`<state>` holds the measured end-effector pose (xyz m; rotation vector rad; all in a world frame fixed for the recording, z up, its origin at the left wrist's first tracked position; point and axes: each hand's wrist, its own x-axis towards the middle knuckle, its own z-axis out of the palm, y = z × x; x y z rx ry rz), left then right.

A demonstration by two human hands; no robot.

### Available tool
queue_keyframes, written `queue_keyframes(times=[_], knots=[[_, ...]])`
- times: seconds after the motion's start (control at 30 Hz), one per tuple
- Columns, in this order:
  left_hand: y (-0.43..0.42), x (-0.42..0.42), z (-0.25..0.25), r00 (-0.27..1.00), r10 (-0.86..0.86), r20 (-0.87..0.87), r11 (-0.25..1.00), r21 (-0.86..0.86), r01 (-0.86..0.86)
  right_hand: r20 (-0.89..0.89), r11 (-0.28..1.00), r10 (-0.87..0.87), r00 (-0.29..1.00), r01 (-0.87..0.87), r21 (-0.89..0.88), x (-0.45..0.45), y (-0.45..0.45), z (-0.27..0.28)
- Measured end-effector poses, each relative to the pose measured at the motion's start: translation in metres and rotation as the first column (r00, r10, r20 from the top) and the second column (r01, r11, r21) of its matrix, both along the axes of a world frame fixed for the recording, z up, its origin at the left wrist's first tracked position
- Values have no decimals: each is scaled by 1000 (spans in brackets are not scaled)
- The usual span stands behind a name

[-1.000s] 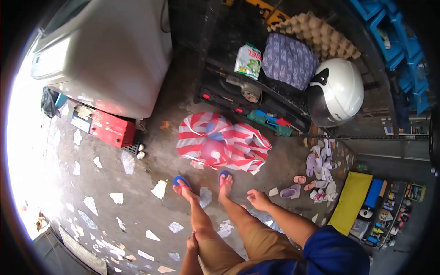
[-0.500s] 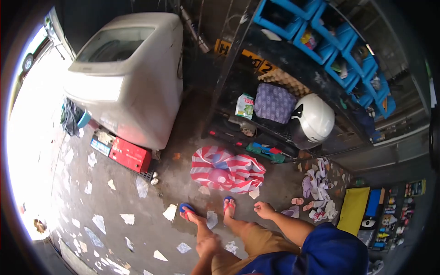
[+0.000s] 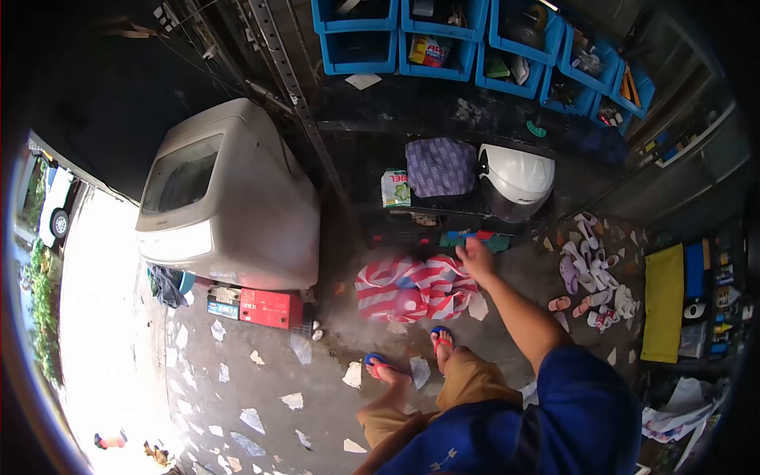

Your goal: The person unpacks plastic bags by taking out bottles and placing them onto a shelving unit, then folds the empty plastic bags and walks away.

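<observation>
A red-and-white striped plastic bag (image 3: pixel 380 294) lies on the floor beyond my feet, with pink and blue showing through it. My right hand (image 3: pixel 475 260) is stretched out over the bag's far right edge, its fingers partly spread and nothing visible between them. Whether it touches the plastic is unclear. My left forearm (image 3: pixel 396 450) is low in the view by my thigh; the fingers of that hand cannot be made out. Blue and red flip-flops (image 3: pixel 440 340) are on my feet.
A white washing machine (image 3: pixel 237 198) stands left, with a red box (image 3: pixel 269 309) at its base. The black shelf holds a white helmet (image 3: pixel 518 174), a patterned bundle (image 3: pixel 442 166) and blue bins (image 3: pixel 360 51). Shoes (image 3: pixel 590 273) lie right, near a yellow panel (image 3: pixel 663 305).
The view has tilted up and swung, showing more of the shelf and bins. My right hand has reached forward from beside my leg to the bag. My left hand has moved back towards my body.
</observation>
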<state>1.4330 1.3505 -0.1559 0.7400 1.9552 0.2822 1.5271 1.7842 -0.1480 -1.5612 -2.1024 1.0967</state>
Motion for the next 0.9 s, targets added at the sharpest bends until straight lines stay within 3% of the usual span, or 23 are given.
queue_keyframes(times=[0.03, 0.1, 0.17, 0.27, 0.37, 0.47, 0.6, 0.63, 0.67, 0.7, 0.77, 0.8, 0.83, 0.87, 0.9], knots=[[12, -8, -1, 999, 32, -23, 999, 2, -32, -270, 970, -162, 949, 203, 131, -32, 32, 7], [33, -22, -9, 995, 77, -61, 997, -5, -78, -422, 931, -361, 832, 347, -112, -85, 97, 42], [43, -27, -18, 993, 94, -78, 995, -38, -97, -488, 849, -511, 707, 504, -158, -133, 139, 39], [53, -24, -30, 993, 100, -68, 991, -84, -105, -178, 667, -740, 648, 674, -317, -159, 147, 48], [39, -3, -19, 998, 62, -8, 992, -110, -62, -286, 546, -826, 486, 565, -619, -153, 155, 36], [20, 33, 18, 991, -37, 131, 997, -60, 45, -566, 690, -721, 399, 488, -535, -137, 145, 59], [84, -29, 80, 1000, 30, -3, 915, 401, -26, -735, 839, -524, 430, 410, -358, -106, 93, 127], [104, -41, 75, 964, 257, 64, 830, 497, -254, -779, 875, -447, 440, 399, -276, -94, 70, 146], [143, -58, 107, 912, 332, 243, 720, 560, -411, -751, 886, -424, 506, 405, -228, -83, 47, 165], [185, -73, 155, 828, 370, 421, 588, 583, -560, -720, 896, -401, 566, 408, -178, -71, 24, 180], [236, -75, 242, 668, 339, 663, 393, 545, -741, -759, 947, -288, 584, 58, -314, -39, -22, 196], [252, -77, 253, 627, 198, 754, 315, 557, -769, -741, 996, -67, 668, -4, -94, -25, -47, 218], [253, -99, 204, 568, 48, 822, 435, 495, -752, -727, 974, 75, 683, -208, -95, -10, -67, 239], [257, -87, 232, 474, 55, 879, 412, 412, -813, -693, 963, 180, 698, -269, -20, 1, -85, 232], [261, -75, 263, 376, 59, 925, 389, 326, -862, -714, 935, 144, 685, -330, -128, 16, -98, 247]])
